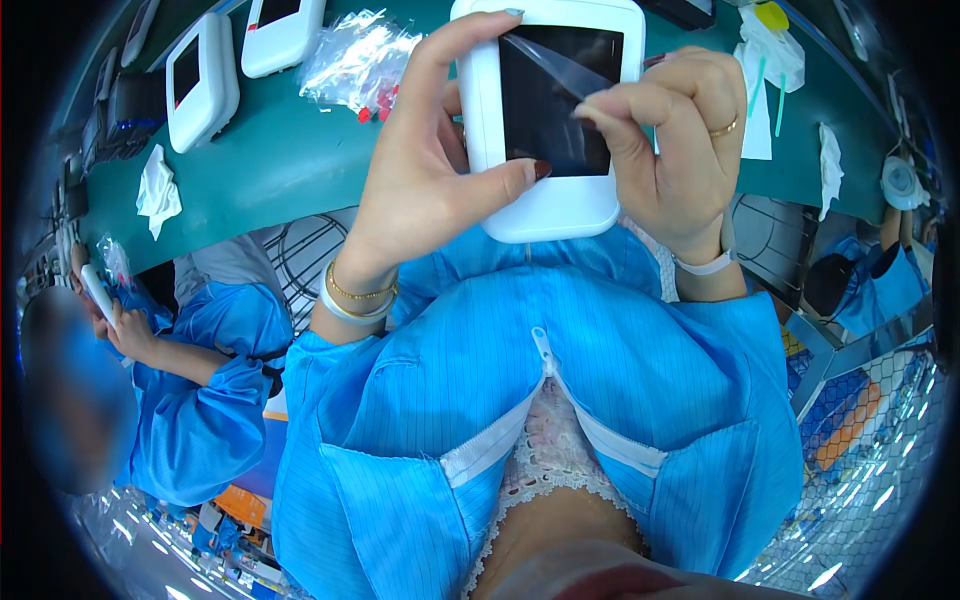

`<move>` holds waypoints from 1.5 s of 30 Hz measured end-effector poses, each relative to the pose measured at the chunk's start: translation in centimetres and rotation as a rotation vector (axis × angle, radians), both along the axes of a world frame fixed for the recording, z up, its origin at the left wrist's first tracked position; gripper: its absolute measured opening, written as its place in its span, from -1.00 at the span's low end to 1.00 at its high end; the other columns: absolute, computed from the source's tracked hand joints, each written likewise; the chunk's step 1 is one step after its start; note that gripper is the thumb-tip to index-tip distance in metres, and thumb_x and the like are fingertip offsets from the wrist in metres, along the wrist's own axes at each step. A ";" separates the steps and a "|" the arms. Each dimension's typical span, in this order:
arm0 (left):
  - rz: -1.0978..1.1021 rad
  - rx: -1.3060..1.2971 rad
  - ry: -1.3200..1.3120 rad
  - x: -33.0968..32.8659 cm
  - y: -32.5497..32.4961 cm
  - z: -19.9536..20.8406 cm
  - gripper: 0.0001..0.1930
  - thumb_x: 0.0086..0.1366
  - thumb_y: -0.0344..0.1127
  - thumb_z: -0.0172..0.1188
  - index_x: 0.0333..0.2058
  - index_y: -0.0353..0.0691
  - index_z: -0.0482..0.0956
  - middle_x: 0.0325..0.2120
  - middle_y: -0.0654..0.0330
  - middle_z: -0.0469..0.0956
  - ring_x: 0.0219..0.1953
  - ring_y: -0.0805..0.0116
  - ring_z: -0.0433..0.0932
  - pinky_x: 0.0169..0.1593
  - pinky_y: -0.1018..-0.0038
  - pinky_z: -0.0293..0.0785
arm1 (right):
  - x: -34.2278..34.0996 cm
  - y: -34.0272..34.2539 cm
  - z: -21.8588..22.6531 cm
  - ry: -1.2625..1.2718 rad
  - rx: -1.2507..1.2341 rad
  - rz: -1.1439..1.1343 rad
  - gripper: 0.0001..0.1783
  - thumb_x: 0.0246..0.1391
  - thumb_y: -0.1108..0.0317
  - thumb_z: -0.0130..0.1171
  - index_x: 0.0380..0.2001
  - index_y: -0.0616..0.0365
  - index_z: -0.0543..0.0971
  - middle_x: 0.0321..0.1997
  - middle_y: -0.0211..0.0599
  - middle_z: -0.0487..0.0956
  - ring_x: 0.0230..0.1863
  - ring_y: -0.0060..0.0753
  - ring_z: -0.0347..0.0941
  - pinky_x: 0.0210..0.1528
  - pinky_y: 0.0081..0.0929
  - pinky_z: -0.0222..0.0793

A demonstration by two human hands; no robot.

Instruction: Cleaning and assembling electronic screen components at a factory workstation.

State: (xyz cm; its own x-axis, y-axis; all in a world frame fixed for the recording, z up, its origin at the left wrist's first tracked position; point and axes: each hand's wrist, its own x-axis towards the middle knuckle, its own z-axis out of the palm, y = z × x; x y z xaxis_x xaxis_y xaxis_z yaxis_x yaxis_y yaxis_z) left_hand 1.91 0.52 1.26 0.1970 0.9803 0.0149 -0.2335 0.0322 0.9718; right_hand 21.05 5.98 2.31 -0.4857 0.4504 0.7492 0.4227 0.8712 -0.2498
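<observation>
My left hand [425, 195] grips a white handheld device [555, 212] by its left side, above the table's front edge. Its thumb presses on the lower edge of the black screen [540, 120], and a finger reaches over the top corner. A clear film [560, 68] is lifted at a slant off the upper part of the screen. Between the thumb and fingers of my right hand [685, 140] the film's free corner is pinched. The rest of that hand lies beside the device's right side.
On the green table [260, 175] lie more white devices [203, 85], a heap of clear plastic bags [358, 62] with red bits, and a crumpled tissue [158, 192]. White wrappers [775, 50] are at far right. Co-workers in blue sit at left [205, 400] and right [875, 285].
</observation>
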 end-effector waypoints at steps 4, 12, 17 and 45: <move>-0.020 -0.129 -0.271 -0.7 0.4 0.4 -0.01 -0.05 -0.71 0.24 0.31 -0.15 -0.13 0.11 -0.01 0.30 0.10 0.24 0.38 0.12 0.38 0.32 | 0.6 -1.0 1.3 -0.056 -0.044 0.200 -0.83 -0.25 0.36 0.34 -0.47 -0.05 0.59 -0.44 -0.43 0.37 -0.31 -0.23 0.29 -0.18 -0.28 0.31; -0.009 -0.191 -0.254 -0.4 0.6 2.6 -0.01 -0.07 -0.63 0.33 0.30 -0.31 -0.09 0.16 0.00 0.23 0.19 0.25 0.28 0.21 0.38 0.20 | 0.9 -4.0 2.7 0.164 -0.109 0.255 -0.75 -0.34 0.08 0.30 -0.48 -0.20 0.59 -0.52 -0.52 0.28 -0.44 -0.38 0.21 -0.32 -0.34 0.29; -0.056 -0.231 -0.319 -0.3 -0.2 2.5 -0.04 -0.06 -0.64 0.32 0.29 -0.27 -0.06 0.16 -0.01 0.23 0.17 0.24 0.30 0.20 0.36 0.23 | 1.6 -5.6 2.4 0.181 -0.097 0.209 -0.76 -0.17 -0.01 0.28 -0.40 -0.26 0.58 -0.50 -0.61 0.23 -0.40 -0.50 0.20 -0.30 -0.45 0.25; 0.041 0.069 -0.075 1.1 -0.5 2.1 -0.06 -0.19 -0.54 0.24 0.25 -0.25 0.02 0.09 0.01 0.27 0.10 0.23 0.38 0.09 0.41 0.40 | 2.9 -1.0 4.0 0.036 -0.035 0.218 -0.45 -0.28 0.25 0.44 -0.21 0.15 0.40 -0.24 -0.19 0.33 -0.13 -0.29 0.31 -0.02 -0.12 0.34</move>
State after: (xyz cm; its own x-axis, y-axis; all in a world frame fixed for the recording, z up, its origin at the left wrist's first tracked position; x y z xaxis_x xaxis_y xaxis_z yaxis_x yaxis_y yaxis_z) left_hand 3.05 -0.02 3.39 0.1529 0.9836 0.0956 -0.3051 -0.0450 0.9513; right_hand 23.94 4.95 6.34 -0.5476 0.3632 0.7538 0.2151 0.9317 -0.2926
